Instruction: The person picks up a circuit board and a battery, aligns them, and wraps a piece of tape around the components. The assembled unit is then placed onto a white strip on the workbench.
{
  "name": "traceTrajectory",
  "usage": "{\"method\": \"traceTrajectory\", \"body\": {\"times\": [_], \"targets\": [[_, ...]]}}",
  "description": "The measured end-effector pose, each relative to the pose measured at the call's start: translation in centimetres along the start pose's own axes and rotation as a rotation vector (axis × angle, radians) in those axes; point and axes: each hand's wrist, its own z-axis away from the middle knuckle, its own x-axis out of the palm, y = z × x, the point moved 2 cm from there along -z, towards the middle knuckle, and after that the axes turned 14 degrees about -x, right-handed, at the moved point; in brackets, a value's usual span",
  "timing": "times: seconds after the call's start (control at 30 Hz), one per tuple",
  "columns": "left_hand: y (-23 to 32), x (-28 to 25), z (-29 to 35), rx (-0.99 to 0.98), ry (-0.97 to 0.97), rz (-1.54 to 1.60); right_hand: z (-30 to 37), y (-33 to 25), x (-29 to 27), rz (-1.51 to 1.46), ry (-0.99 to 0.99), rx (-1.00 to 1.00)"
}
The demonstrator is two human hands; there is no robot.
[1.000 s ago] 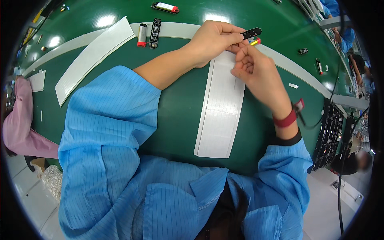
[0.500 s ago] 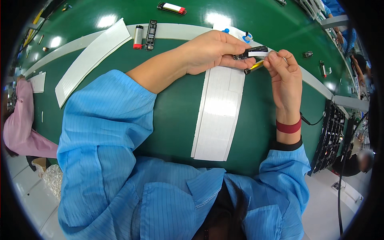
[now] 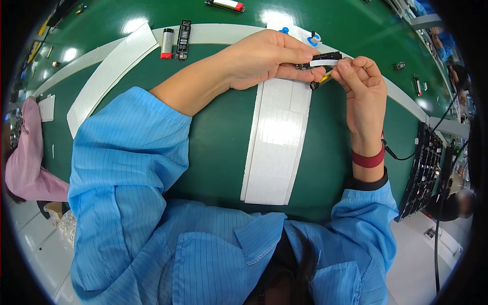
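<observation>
- Black circuit board (image 3: pixel 330 55): slim, long, dark, small parts along it; held up just above the far end of the white sheets, slightly tilted, right end higher.
- White strip (image 3: pixel 323 63): narrow, pale, lies along the board's near side; stuck or loose, can't tell.
- Left hand (image 3: pixel 264 57): thumb and fingers pinched on the board's left end.
- Right hand (image 3: pixel 365 86): thumb and fingertip closed on strip's right end, other fingers curled.
- Yellow piece (image 3: pixel 326 78): dark end, just below the board, partly hidden by fingers.
- White sheets (image 3: pixel 274 152): long, layered, flat on green desk (image 3: pixel 216 142).
- Farther left: silver cell (image 3: pixel 166 41), red end nearer, beside second black board (image 3: pixel 183 40).
- Farthest: white-and-red cell (image 3: pixel 226 4), lying sideways.
</observation>
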Motion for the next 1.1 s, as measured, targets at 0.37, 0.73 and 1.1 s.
{"method": "traceTrajectory", "body": {"times": [0.37, 0.73, 1.1], "targets": [[-0.3, 0.7, 0.4, 0.033, 0.038, -0.04, 1.0, -0.5, 0.9, 0.182, -0.053, -0.345], [-0.6, 1.4, 0.5, 0.063, 0.057, -0.055, 0.3, 0.0, 0.4, 0.244, -0.046, -0.418], [0.2, 1.8, 1.3, -0.169, -0.121, -0.122, 0.0, -2.4, 1.1, 0.1, -0.241, -0.015]]}}
